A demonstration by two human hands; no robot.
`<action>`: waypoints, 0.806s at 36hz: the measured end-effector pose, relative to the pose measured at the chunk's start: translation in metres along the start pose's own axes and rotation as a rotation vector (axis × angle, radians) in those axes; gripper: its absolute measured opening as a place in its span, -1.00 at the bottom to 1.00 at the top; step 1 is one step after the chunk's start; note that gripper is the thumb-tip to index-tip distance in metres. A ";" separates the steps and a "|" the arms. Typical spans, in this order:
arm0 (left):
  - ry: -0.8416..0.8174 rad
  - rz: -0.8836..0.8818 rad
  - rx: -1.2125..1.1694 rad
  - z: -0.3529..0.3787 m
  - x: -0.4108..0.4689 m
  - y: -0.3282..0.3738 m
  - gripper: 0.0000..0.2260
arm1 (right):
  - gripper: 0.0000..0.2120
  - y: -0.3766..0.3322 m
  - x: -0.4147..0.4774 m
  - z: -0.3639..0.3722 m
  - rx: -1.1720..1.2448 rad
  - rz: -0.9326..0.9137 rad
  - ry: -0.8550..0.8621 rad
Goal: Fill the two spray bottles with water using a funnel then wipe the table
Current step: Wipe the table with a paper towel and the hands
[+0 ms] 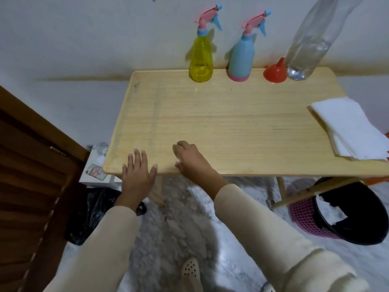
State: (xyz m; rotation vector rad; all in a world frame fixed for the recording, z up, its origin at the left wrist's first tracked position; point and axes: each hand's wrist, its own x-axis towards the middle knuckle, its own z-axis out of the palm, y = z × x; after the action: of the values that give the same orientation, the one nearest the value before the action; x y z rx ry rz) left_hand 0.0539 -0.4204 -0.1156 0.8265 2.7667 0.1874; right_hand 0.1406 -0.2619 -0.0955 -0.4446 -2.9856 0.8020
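While the right hand [189,159] presses something small and white against the near edge of the counter [221,127], its fingers are curled down over it — probably a wad of tissue, though too little shows to be sure. The left hand [137,171] lies flat and empty at the same edge, fingers spread, holding nothing.

Both spray bottles stand at the far edge with their pink trigger heads screwed on: the yellow one [201,60] is see-through, yet I cannot tell its water level, and the blue one [242,57] is opaque, so its fill is hidden. Just right of them sits the red funnel [275,71], mouth down, touching or nearly touching the clear bottle [305,49], which appears to hold some water.

The likeliest risk is a wide wiping stroke reaching the far edge and knocking over that tall, narrow-based bottle — or the spray bottles. A sweep to the right could also push the tissue stack [353,129], which already overhangs the counter's right side, toward the bin [349,211] below.
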 end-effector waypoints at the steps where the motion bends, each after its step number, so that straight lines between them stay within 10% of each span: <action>1: -0.016 -0.012 -0.019 0.000 0.000 0.003 -0.42 | -0.49 0.001 0.003 -0.004 -0.001 0.005 -0.020; 29: 0.053 0.019 -0.027 -0.002 -0.014 0.012 -0.25 | -0.75 0.009 -0.025 -0.008 -0.058 -0.071 -0.011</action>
State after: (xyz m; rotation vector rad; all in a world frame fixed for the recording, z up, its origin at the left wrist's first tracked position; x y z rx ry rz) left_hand 0.0712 -0.4188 -0.1088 0.8528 2.8000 0.2538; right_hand 0.1682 -0.2572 -0.0915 -0.3346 -3.0220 0.7166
